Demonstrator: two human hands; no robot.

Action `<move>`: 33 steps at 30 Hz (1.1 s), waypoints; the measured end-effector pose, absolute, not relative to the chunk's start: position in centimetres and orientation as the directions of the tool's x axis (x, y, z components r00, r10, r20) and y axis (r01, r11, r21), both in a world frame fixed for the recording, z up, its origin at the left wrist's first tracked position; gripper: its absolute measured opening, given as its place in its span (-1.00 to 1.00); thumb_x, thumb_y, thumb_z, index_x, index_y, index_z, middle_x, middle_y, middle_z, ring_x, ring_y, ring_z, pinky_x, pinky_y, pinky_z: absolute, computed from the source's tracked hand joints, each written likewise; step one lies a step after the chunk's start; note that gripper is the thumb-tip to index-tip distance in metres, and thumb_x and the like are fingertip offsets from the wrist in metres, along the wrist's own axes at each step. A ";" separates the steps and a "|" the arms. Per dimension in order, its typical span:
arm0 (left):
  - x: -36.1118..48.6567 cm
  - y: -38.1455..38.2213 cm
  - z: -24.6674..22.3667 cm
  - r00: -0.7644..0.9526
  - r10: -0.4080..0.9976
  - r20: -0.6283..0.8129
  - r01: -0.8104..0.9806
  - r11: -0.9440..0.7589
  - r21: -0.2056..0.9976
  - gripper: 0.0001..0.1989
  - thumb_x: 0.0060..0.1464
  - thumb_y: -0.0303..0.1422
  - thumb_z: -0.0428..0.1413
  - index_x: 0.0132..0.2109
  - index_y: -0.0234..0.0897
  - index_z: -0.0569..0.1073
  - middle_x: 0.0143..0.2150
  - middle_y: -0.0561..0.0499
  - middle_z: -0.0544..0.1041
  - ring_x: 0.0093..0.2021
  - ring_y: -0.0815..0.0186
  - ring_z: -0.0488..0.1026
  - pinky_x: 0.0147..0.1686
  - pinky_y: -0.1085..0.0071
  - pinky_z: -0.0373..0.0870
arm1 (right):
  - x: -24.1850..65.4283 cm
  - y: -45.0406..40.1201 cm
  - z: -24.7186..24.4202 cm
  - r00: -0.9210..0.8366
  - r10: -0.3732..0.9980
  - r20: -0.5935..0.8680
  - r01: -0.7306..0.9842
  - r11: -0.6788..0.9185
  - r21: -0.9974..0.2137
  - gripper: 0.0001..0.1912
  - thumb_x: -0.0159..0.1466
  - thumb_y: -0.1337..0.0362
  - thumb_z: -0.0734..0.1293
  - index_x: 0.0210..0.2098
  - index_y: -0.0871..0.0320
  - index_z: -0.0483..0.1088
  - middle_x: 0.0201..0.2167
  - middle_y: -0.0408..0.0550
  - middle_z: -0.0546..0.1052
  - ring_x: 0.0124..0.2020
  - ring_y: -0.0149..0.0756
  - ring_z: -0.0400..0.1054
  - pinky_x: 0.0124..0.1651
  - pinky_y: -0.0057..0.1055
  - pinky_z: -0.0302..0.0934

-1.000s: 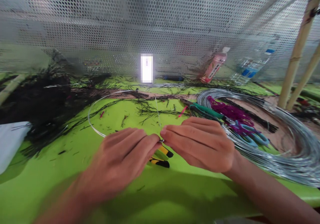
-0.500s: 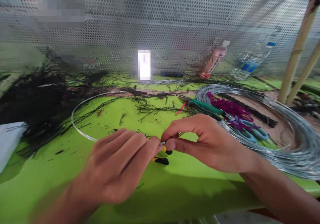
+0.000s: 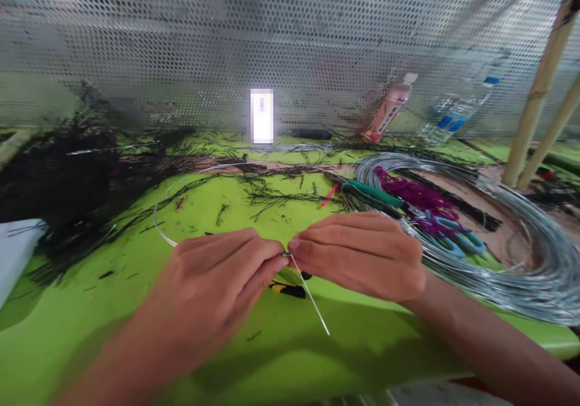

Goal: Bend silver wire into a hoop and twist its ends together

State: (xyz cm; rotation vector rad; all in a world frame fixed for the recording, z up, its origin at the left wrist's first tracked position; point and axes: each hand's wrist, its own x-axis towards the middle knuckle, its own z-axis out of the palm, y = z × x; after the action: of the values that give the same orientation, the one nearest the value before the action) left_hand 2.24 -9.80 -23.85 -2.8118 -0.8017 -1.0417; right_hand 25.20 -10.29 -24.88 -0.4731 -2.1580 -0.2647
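My left hand (image 3: pixel 217 279) is closed on a thin silvery wire, whose long loop curves out behind it to the left. My right hand (image 3: pixel 357 255) is closed at the same spot, its fingertips almost touching the left ones. Between them a short bit of wire shows, and a straight wire end (image 3: pixel 312 300) slants down toward the table edge. Yellow-and-black handles (image 3: pixel 290 289) lie on the green table under the hands, partly hidden by them.
At the right lies a large wire coil (image 3: pixel 512 285) with green-handled pliers (image 3: pixel 374 193), blue scissors (image 3: pixel 453 235) and purple string (image 3: pixel 417 194). Dark bristly strands (image 3: pixel 77 188) heap at the left. Two bottles, one pink (image 3: pixel 387 110), one clear (image 3: pixel 453 116), lean on the mesh.
The straight wire end now points down toward me between the hands. My right hand has turned, its fingers lying together. The wire loop at the left looks smaller.
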 end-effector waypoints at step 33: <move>2.3 -9.3 -23.9 0.671 0.068 0.739 0.384 -0.884 -0.267 -0.88 0.18 -0.65 0.23 -0.15 -0.44 0.51 -0.40 -0.01 0.61 -0.48 0.31 0.55 -0.56 0.32 0.48 | 24.6 -10.0 -24.0 -0.439 0.582 0.685 0.392 0.810 -0.436 -0.93 0.32 0.36 0.45 -0.30 0.24 0.57 -0.43 -0.15 0.62 -0.42 -0.44 0.45 -0.25 -0.41 0.26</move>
State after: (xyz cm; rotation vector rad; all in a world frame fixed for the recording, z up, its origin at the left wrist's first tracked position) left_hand 2.34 -9.30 -23.91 -2.4829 -0.3543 -1.0746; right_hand 24.65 -10.05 -23.97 -0.7173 -2.0861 0.2645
